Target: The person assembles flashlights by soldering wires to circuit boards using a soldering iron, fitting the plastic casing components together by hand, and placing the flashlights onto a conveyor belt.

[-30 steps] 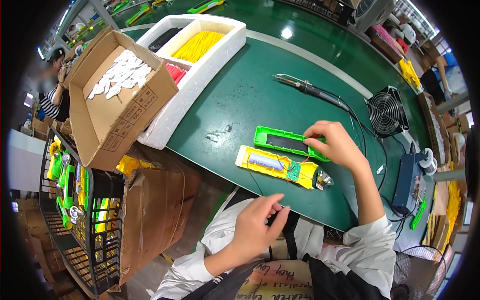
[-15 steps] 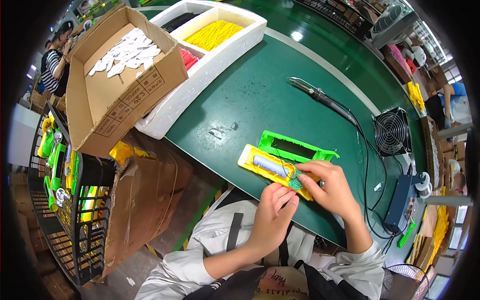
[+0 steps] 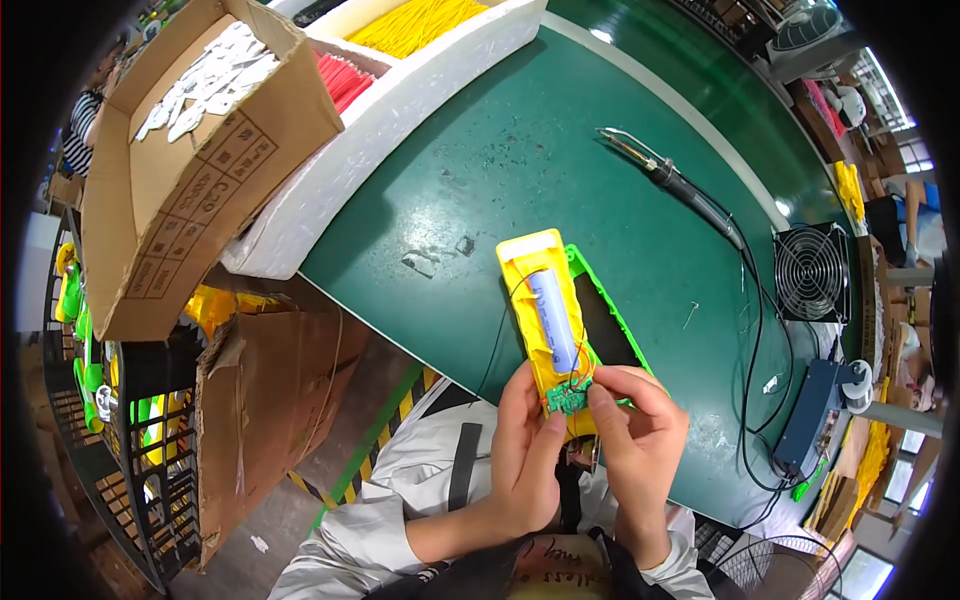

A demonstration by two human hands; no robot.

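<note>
My left hand (image 3: 525, 450) is closed on the lower left side of a yellow plastic casing (image 3: 513, 265), its thumb by a small green circuit board (image 3: 567, 397). A blue-grey cylindrical battery (image 3: 553, 320) lies in the casing, with thin wires running between it and the board. My right hand (image 3: 640, 425) pinches at the board's right edge, thumb and forefinger close together. Behind the casing, partly hidden by it and my right hand, is a green plastic shell (image 3: 607, 292) with a dark inside.
A soldering iron (image 3: 680, 185) lies on the green table (image 3: 440, 300), its cable leading toward a blue box unit (image 3: 812, 415). A black fan (image 3: 811, 272) stands at right. At left are a carton (image 3: 200, 210) of white parts, a foam box (image 3: 300, 215) of wires and a black basket (image 3: 150, 480).
The yellow casing has turned more upright and come closer to me. My left hand has moved onto its side; my right hand has shifted down by the circuit board. The view has moved slightly.
</note>
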